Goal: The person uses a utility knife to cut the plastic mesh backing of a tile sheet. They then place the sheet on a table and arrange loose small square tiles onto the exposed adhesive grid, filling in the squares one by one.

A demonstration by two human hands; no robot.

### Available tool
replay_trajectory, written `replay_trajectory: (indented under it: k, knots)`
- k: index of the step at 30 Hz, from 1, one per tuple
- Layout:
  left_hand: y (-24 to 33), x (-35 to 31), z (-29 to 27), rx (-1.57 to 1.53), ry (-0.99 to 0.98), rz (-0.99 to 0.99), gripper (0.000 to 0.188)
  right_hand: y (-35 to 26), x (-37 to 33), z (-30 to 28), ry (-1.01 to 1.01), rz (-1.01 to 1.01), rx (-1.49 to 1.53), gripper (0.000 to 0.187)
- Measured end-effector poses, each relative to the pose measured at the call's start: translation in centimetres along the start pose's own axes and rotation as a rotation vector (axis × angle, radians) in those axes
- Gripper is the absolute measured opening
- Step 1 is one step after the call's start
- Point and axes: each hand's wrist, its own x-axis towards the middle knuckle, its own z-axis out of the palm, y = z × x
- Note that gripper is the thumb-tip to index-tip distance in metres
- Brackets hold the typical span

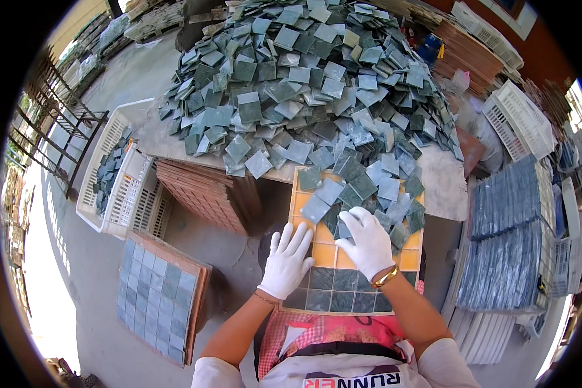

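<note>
A yellow gridded tray lies before me, its near rows filled with dark green square stone tiles. Loose tiles cover its far part and overlap one another. My left hand, in a white glove, rests flat at the tray's left edge with fingers stretched out. My right hand, also gloved, is bent over the middle of the tray. Its thumb and fingers close around a small stone tile, partly hidden by the glove.
A large heap of green tiles covers the table beyond the tray. At left stand a white crate with tiles, stacked reddish boards and a tiled panel. Stacked dark tile sheets stand at right.
</note>
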Motion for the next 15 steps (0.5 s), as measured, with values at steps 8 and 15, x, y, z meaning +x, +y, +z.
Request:
replay_trajectory:
  k: [8,15]
  knots:
    - [0.7,0.1,0.3,0.009,0.000,0.021,0.061,4.0,2.2,-0.8,-0.164,0.164,0.003,0.061]
    - [1.1,-2.8,0.7,-0.119,-0.004,-0.036,0.061,0.6,-1.2,-0.9,-0.168,0.043,0.267,0.059]
